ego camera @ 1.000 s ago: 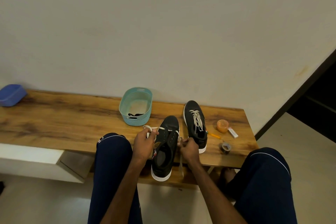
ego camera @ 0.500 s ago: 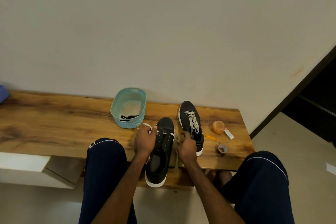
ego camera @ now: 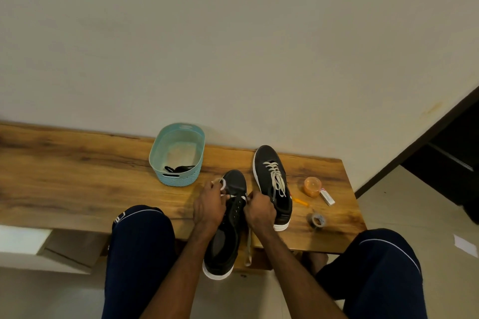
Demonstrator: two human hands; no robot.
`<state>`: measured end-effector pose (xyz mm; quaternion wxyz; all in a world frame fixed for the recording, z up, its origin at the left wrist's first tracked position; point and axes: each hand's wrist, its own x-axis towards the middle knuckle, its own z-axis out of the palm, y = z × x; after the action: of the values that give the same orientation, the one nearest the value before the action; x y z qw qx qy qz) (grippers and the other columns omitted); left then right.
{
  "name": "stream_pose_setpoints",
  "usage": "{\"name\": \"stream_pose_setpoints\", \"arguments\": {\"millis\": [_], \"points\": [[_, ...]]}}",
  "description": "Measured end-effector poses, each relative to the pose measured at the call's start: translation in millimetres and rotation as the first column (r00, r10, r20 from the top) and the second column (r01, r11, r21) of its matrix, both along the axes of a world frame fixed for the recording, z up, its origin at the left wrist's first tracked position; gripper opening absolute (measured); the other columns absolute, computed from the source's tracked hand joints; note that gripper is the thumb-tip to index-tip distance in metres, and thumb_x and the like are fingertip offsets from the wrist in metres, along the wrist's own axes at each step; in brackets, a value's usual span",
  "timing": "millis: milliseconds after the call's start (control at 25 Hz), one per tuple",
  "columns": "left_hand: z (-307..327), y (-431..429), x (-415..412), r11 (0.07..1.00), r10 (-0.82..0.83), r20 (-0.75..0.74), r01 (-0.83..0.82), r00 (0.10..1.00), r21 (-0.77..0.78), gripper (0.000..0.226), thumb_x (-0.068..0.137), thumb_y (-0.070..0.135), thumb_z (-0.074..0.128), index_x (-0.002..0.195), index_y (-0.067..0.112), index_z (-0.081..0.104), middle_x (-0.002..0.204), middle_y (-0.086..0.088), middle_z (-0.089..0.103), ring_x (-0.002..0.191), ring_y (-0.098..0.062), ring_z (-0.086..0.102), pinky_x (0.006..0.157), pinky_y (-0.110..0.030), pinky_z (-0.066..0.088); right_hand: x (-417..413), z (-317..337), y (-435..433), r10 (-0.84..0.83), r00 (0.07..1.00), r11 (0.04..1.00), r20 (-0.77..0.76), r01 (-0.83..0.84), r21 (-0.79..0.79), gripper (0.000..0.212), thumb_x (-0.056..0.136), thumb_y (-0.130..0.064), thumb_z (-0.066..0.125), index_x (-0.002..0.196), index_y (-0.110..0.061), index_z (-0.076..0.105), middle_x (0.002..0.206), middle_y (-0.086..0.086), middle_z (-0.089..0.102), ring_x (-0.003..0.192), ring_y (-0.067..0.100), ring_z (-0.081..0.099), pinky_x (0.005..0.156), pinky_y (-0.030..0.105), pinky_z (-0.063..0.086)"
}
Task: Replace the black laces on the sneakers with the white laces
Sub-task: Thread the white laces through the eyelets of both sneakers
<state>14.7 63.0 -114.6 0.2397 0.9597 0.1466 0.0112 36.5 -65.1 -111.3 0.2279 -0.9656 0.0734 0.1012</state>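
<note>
Dim warm indoor light, soft shadows, wide-angle edge distortion, slight blur

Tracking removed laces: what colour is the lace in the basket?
Black lace in the teal basket; head view.

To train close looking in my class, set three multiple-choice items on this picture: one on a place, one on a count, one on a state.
1. Where are the black laces?
A. on the floor
B. in the basket
C. inside a shoe

2. How many shoes are in view?
A. two
B. one
C. three

3. What are the left hand and right hand doing?
A. resting open
B. lifting the basket
C. pinching the white lace

Answers:
1. B: a dark tangle lies on the basket's floor.
2. A: only the near shoe and the far shoe show.
3. C: curled fingers grip the lace at the near shoe's eyelets.
</note>
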Motion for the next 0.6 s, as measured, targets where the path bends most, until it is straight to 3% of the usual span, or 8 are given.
{"name": "stream_pose_setpoints", "arguments": {"millis": [80,200,280,360,440,480,560,600], "points": [[-3,-2,2,0.996,-0.017,0.008,0.017,1.0,0.086,0.033,0.099,0.035,0.054,0.127,0.017,0.056,0.123,-0.003,0.052,0.105,-0.017,0.055,0.082,-0.03,0.048,-2,1,0,-0.049,0.998,0.998,0.042,0.047,0.039,0.019,0.098,-0.023,0.052,0.111,-0.014,0.062,0.112,0.006,0.063,0.1,0.028,0.064,0.076,0.035,0.046],[-10,1,4,0.989,0.006,-0.025,-0.002,1.0,0.147,0.028,0.101,0.03,0.05,0.125,0.016,0.055,0.123,-0.004,0.053,0.106,-0.017,0.054,0.082,-0.029,0.047,-13,-1,13,-0.053,0.974,0.987,0.219,0.018,0.161,0.018,0.101,-0.026,0.049,0.113,-0.017,0.059,0.119,0.002,0.048,0.102,0.022,0.059,0.076,0.032,0.045],[-12,2,3,0.986,-0.009,-0.038,0.015,0.999,0.168,0.029,0.101,0.029,0.048,0.127,0.016,0.052,0.124,-0.005,0.053,0.106,-0.018,0.054,0.082,-0.029,0.046,-20,-6,20,0.048,0.958,0.989,0.283,-0.086,0.123,0.016,0.1,-0.025,0.051,0.112,-0.019,0.059,0.123,0.001,0.048,0.11,0.02,0.054,0.082,0.031,0.048],[-13,3,5,0.989,-0.03,-0.085,0.042,0.996,0.14,0.029,0.102,0.027,0.046,0.127,0.013,0.052,0.125,-0.007,0.052,0.108,-0.021,0.054,0.083,-0.032,0.045,-25,-8,24,0.146,0.963,0.988,0.228,-0.153,0.012,0.021,0.098,-0.023,0.052,0.119,-0.021,0.055,0.131,0.003,0.046,0.118,0.023,0.047,0.086,0.035,0.048],[-13,6,5,0.997,0.062,-0.133,-0.066,0.989,-0.027,0.029,0.103,0.026,0.044,0.123,0.008,0.055,0.122,-0.01,0.053,0.107,-0.026,0.056,0.08,-0.035,0.043,-25,-7,22,0.171,0.972,0.985,0.162,-0.166,-0.045,0.025,0.099,-0.024,0.048,0.125,-0.022,0.05,0.135,0.005,0.044,0.121,0.025,0.045,0.086,0.038,0.048],[-14,10,5,0.967,0.133,-0.167,-0.164,0.977,-0.193,0.03,0.103,0.026,0.043,0.121,0.005,0.056,0.12,-0.012,0.055,0.106,-0.03,0.058,0.081,-0.036,0.044,-24,-6,23,0.17,0.977,0.985,0.131,-0.165,-0.05,0.027,0.1,-0.026,0.046,0.127,-0.023,0.048,0.135,0.005,0.044,0.121,0.026,0.045,0.086,0.039,0.048],[-21,18,4,0.768,0.273,-0.233,-0.357,0.933,-0.532,0.033,0.103,0.025,0.042,0.121,0.001,0.057,0.118,-0.018,0.062,0.105,-0.034,0.061,0.092,-0.043,0.05,-23,-4,23,0.172,0.982,0.984,0.081,-0.168,-0.056,0.031,0.099,-0.027,0.047,0.13,-0.022,0.046,0.134,0.006,0.044,0.122,0.027,0.046,0.087,0.041,0.048],[-25,20,3,0.655,0.315,-0.274,-0.418,0.908,-0.63,0.033,0.103,0.024,0.042,0.118,-0.001,0.058,0.117,-0.02,0.064,0.104,-0.034,0.062,0.095,-0.047,0.051,-23,-4,24,0.166,0.983,0.985,0.073,-0.163,-0.053,0.032,0.099,-0.027,0.047,0.131,-0.022,0.045,0.135,0.006,0.045,0.122,0.028,0.047,0.087,0.041,0.048]]}}
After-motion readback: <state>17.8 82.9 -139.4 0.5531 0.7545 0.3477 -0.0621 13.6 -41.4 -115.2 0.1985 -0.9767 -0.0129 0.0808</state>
